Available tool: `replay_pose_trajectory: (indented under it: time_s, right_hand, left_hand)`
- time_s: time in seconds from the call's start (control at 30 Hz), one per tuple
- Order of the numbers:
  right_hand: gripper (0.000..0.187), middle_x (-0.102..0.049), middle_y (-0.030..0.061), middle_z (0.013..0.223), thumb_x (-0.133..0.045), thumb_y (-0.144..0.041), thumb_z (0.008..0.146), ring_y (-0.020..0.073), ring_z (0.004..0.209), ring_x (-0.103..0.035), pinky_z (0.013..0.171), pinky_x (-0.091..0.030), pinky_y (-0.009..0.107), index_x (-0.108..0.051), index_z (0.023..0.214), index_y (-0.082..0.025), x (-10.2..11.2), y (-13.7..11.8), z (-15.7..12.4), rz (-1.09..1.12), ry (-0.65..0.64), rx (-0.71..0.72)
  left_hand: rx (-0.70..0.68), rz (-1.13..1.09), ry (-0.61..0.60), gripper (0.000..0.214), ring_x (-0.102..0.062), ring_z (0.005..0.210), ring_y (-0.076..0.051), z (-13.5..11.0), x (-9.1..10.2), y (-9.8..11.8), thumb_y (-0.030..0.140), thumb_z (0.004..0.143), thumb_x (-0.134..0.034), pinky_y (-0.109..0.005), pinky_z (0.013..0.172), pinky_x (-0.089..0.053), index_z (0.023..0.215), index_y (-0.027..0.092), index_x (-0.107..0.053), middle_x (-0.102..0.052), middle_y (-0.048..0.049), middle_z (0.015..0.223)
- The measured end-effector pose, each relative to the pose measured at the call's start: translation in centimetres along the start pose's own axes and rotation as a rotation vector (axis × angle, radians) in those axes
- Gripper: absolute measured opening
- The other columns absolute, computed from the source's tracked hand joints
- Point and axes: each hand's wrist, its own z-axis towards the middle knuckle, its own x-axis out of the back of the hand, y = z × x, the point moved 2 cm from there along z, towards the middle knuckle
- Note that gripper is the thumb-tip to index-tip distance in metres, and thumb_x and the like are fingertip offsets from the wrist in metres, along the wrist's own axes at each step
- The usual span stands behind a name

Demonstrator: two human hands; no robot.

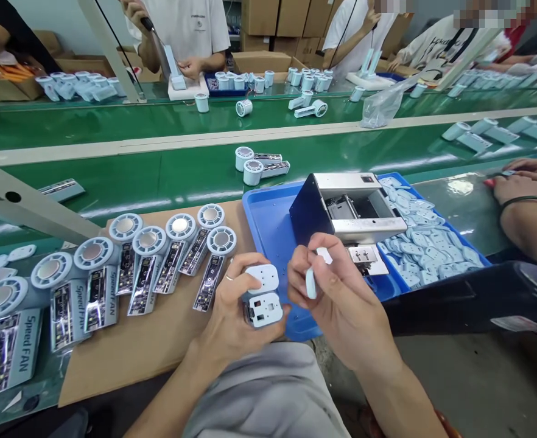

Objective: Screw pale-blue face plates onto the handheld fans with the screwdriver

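Shells of pale-blue plastic [263, 309] lie clasped in the curled left hand [226, 319]. The pinching right hand [336, 295] firmly holds a slim pale-blue piece [311, 283].

A green conveyor belt [113, 131] runs across the view, with pale blue handheld fans [253, 172] lying on it. Beyond, a co-worker in a white T-shirt [186, 30] works at a white fixture [187, 88] before stacked cardboard boxes [262, 18]. A clear plastic bag [384, 103] lies on the belt.

Head-worn view faces forward, down; left hand [234, 316], right hand [336, 292] close below; green conveyor belt [126, 176] beyond.
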Motion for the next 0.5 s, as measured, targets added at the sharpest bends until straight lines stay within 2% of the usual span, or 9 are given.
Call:
replay_pose_trajectory:
  time_s: [0.07,0.13,0.23,0.3,0.37,0.43,0.5]
  right_hand:
    - [0.028,-0.062,-0.0012,0.092,-0.083,-0.044,0.111,0.0075,0.073,-0.052,0.066,-0.049,0.016,-0.064,0.110,-0.023,-0.5,-0.3,-0.4,-0.183,0.033,0.050]
    - [0.030,-0.068,0.0015,0.089,-0.093,-0.040,0.102,0.0090,0.074,-0.058,0.063,-0.048,0.016,-0.071,0.098,-0.020,-1.1,-0.6,-0.8,-0.338,0.088,0.081]
    - [0.032,-0.066,0.0014,0.085,-0.099,-0.034,0.092,0.0101,0.073,-0.061,0.060,-0.049,0.016,-0.072,0.085,-0.020,-1.9,-0.9,-1.2,-0.401,0.128,0.090]
    - [0.033,-0.060,0.0006,0.086,-0.097,-0.033,0.090,0.0083,0.069,-0.056,0.057,-0.047,0.016,-0.069,0.080,-0.019,-2.4,-1.1,-1.1,-0.456,0.115,0.093]
    - [0.035,-0.054,-0.0006,0.083,-0.094,-0.032,0.091,0.0072,0.064,-0.051,0.052,-0.044,0.016,-0.066,0.076,-0.018,-2.8,-1.2,-0.7,-0.496,0.084,0.055]
    - [0.036,-0.048,-0.0029,0.075,-0.091,-0.031,0.091,0.0078,0.060,-0.046,0.048,-0.041,0.017,-0.062,0.075,-0.019,-3.3,-1.1,-0.4,-0.464,0.068,0.003]
    - [0.034,-0.042,-0.0046,0.070,-0.090,-0.029,0.091,0.0085,0.057,-0.041,0.046,-0.038,0.020,-0.061,0.075,-0.020,-3.5,-0.6,-0.7,-0.434,0.074,-0.009]
  left_hand:
    - [0.011,-0.032,0.007,0.079,-0.075,0.116,-0.028,-0.2,-0.1,-0.2,0.026,0.086,-0.101,-0.043,0.090,-0.068,0.140,0.037,-0.044,-0.066,-0.0101,0.138]
    - [0.015,-0.067,0.013,0.090,-0.076,0.120,-0.030,-0.5,-0.1,-0.4,0.037,0.079,-0.109,-0.046,0.092,-0.069,0.141,0.038,-0.044,-0.066,-0.0106,0.140]
    - [0.023,-0.079,0.003,0.099,-0.076,0.124,-0.034,-0.8,-0.2,-0.8,0.055,0.073,-0.112,-0.054,0.097,-0.070,0.143,0.040,-0.044,-0.063,-0.0117,0.144]
    - [0.021,-0.079,-0.014,0.089,-0.077,0.125,-0.035,-0.9,-0.3,-0.8,0.071,0.083,-0.100,-0.057,0.098,-0.070,0.145,0.041,-0.043,-0.063,-0.0120,0.144]
    - [0.013,-0.076,-0.022,0.075,-0.077,0.124,-0.034,-0.8,-0.2,-0.6,0.083,0.096,-0.080,-0.056,0.097,-0.069,0.146,0.040,-0.043,-0.065,-0.0123,0.141]
    - [0.024,-0.054,-0.022,0.068,-0.076,0.122,-0.032,-0.7,-0.1,-0.3,0.086,0.103,-0.067,-0.052,0.095,-0.068,0.147,0.040,-0.042,-0.065,-0.0125,0.141]
    - [0.047,-0.029,-0.021,0.063,-0.076,0.120,-0.031,-0.6,-0.1,-0.1,0.083,0.106,-0.065,-0.052,0.095,-0.067,0.146,0.040,-0.043,-0.065,-0.0130,0.144]
